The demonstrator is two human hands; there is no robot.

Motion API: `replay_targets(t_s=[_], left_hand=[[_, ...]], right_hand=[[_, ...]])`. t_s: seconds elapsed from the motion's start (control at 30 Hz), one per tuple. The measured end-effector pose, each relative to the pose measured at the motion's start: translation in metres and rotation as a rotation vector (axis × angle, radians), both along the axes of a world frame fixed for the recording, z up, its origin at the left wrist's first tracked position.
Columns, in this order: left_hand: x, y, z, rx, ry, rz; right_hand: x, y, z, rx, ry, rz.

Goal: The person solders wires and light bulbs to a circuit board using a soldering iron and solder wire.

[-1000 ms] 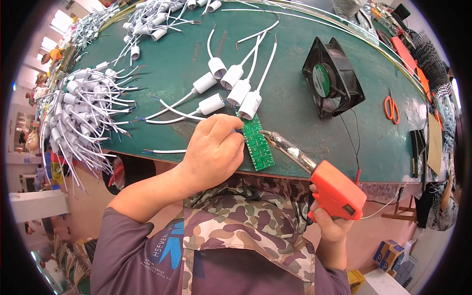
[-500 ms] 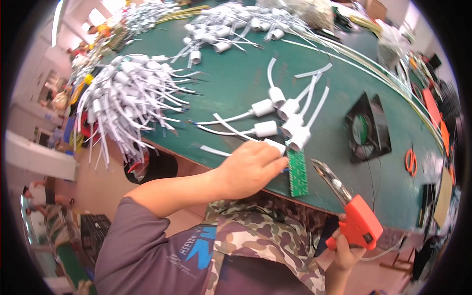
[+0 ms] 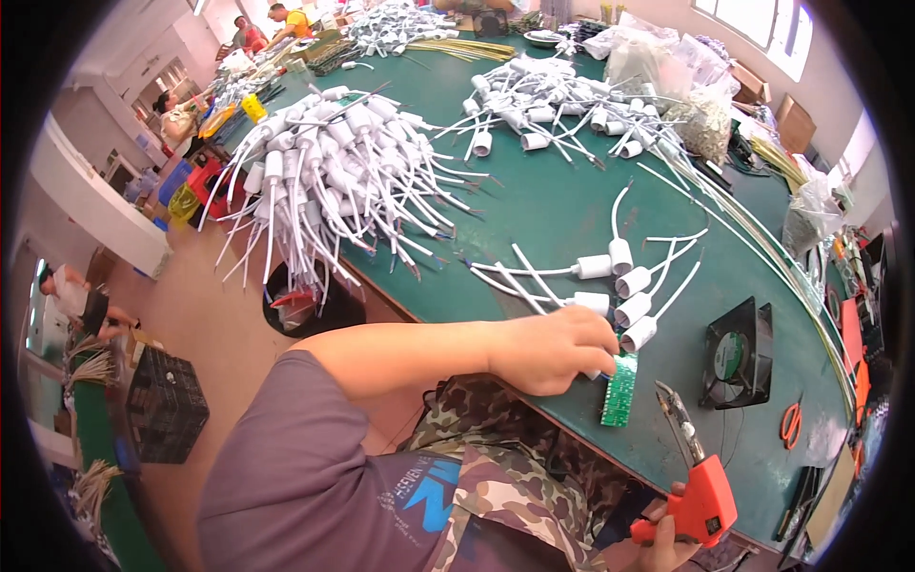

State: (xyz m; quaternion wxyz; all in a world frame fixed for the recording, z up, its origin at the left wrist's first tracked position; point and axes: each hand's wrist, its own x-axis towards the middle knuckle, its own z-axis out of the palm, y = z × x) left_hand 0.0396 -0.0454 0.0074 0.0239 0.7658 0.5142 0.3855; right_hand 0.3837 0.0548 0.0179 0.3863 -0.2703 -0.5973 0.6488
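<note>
My left hand (image 3: pixel 555 349) is closed at the far left end of a green circuit board (image 3: pixel 620 393), fingers curled down; what they pinch is hidden. A bit of blue wire shows by the fingertips. In my right hand (image 3: pixel 667 541) is a red soldering gun (image 3: pixel 703 503), its metal tip pointing up and left, just right of the board and apart from it. Several white lamp holders with white cables lie around the board's far end, one lamp holder (image 3: pixel 639 334) close to its edge. Another lamp holder (image 3: pixel 593 267) lies farther left.
A big heap of white corded lamp holders (image 3: pixel 334 162) hangs over the table's left edge above a black bin (image 3: pixel 315 303). A second pile (image 3: pixel 553 105) lies farther back. To the right are a black fan (image 3: pixel 739 353) and orange scissors (image 3: pixel 791 425). Other people work far left.
The view has shifted, so the table things appear farther right and lower. My left hand stays by the board's far end; my right hand still holds the soldering gun beside it.
</note>
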Motion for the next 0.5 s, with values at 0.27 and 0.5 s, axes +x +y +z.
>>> replay_targets(t_s=[0.27, 0.5], left_hand=[[-0.154, 0.050, 0.048, 0.001, 0.203, 0.861], [-0.249, 0.071, 0.003, -0.442, 0.224, 1.319]], right_hand=[[-0.001, 0.003, 0.007, 0.031, 0.013, -0.013], [-0.008, 0.005, -0.001, 0.074, 0.008, -0.034]])
